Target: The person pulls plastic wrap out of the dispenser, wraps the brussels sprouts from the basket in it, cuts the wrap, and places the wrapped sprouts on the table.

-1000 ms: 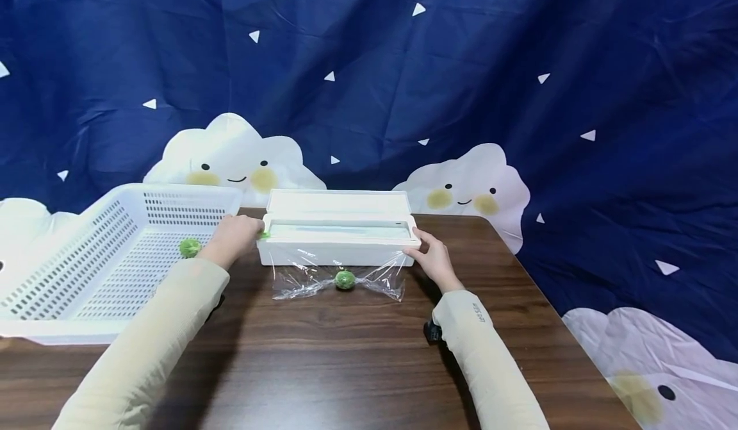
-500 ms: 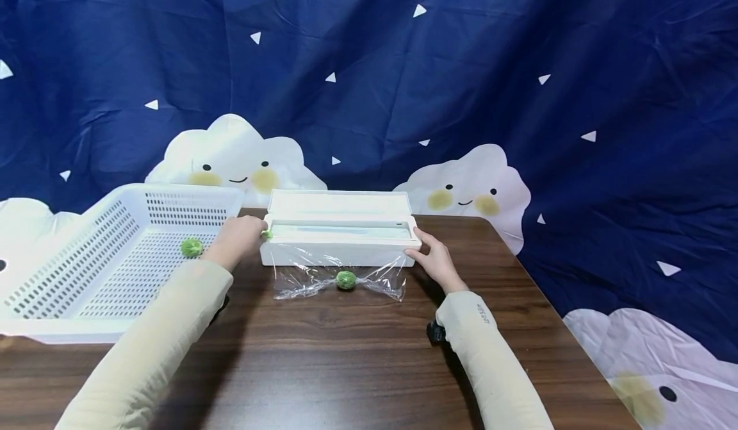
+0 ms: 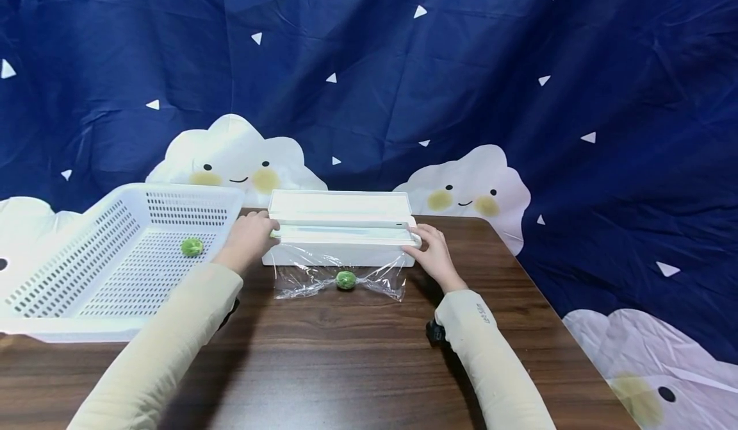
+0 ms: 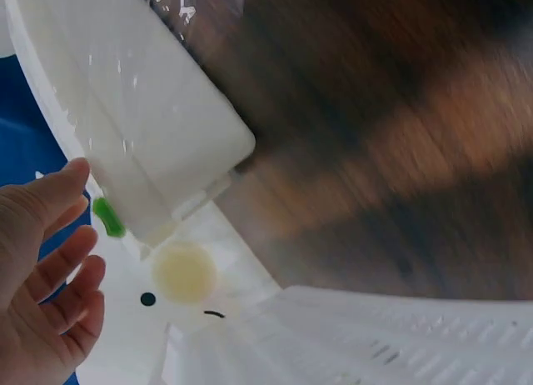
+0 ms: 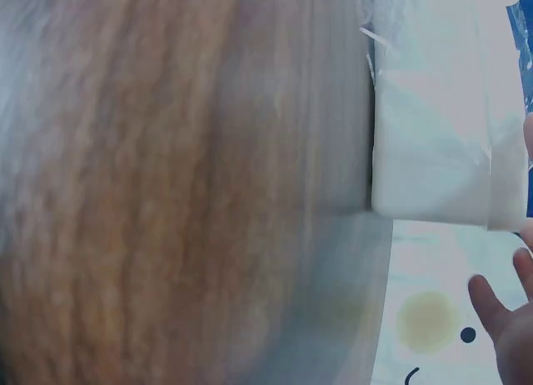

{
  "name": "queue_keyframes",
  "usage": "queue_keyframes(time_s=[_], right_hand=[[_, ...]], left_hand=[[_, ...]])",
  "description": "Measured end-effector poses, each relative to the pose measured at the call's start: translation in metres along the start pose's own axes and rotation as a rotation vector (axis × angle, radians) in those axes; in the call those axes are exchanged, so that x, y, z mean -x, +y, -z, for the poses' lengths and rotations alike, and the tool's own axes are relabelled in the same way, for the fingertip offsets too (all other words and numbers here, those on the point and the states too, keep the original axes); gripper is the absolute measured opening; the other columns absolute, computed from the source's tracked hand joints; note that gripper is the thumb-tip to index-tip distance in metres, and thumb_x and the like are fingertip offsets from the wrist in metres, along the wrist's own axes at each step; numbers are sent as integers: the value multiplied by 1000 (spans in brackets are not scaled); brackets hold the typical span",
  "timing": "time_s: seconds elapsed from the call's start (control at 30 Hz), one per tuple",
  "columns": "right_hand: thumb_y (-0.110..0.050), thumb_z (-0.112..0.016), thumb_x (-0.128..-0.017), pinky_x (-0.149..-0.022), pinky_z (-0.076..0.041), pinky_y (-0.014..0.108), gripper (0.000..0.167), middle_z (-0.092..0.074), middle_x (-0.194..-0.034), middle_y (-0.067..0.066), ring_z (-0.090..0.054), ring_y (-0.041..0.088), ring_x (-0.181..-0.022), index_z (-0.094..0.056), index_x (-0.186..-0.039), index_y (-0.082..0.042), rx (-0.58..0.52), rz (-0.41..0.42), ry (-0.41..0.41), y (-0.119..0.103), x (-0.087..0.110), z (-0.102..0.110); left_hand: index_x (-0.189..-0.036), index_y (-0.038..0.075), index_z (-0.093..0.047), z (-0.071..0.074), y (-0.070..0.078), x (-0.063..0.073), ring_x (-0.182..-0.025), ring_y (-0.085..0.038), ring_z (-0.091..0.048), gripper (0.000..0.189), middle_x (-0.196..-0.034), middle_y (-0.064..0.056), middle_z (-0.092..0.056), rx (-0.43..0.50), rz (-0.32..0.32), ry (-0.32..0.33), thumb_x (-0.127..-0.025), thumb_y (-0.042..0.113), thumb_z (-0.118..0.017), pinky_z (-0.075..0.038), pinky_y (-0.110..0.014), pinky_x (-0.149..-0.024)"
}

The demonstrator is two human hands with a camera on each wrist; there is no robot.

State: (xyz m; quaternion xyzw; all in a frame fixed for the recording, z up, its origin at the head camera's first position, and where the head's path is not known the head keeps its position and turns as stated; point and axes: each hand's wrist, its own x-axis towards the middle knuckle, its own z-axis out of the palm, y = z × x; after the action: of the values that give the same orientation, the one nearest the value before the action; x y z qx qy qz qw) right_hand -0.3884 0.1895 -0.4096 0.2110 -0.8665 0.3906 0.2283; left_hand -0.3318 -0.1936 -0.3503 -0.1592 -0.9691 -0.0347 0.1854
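Note:
In the head view, a long white cling film dispenser [image 3: 340, 254] stands with its lid raised. My left hand [image 3: 248, 241] is at its left end, fingertips beside the bright green cutter slider [image 4: 109, 217]; the left wrist view shows these fingers loosely bent. My right hand [image 3: 434, 257] holds the right end, thumb at the front and fingers over the top edge. Clear cling film [image 3: 302, 282] hangs over the front onto the table, around a small green vegetable like a Brussels sprout [image 3: 346, 281]. The film is twisted on both sides of it.
A white perforated basket [image 3: 81, 325] stands to the left, close to my left forearm. Inside lies another small green vegetable [image 3: 191, 247]. The brown wooden table [image 3: 323, 366] ends in front of a blue curtain [image 3: 369, 65] with cloud prints.
My left hand has moved right, over the dispenser's left end, and the green slider shows slightly farther right. The right hand, the film and the wrapped vegetable stay nearly in place.

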Motion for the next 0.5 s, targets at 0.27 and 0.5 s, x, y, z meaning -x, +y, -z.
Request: queue_keyframes(time_s=[0.27, 0.5], right_hand=[[-15, -79, -72, -91, -32, 50, 27, -54, -114, 24, -41, 38, -108, -69, -92, 1, -35, 87, 51, -2, 0, -3], [-25, -77, -75, -86, -36, 43, 22, -59, -108, 15, -44, 33, -105, -71, -85, -7, -60, 117, 86, 2, 1, -5]], left_hand=[[-89, 5, -68, -9, 6, 0, -78, -33, -53, 19, -86, -12, -58, -24, 33, 9, -77, 18, -74, -42, -44, -67], [-86, 9, -70, -13, 7, 0, -79, -30, -51, 12, -83, -9, -56, -55, 28, 35, -78, 18, -73, -41, -42, -67]])
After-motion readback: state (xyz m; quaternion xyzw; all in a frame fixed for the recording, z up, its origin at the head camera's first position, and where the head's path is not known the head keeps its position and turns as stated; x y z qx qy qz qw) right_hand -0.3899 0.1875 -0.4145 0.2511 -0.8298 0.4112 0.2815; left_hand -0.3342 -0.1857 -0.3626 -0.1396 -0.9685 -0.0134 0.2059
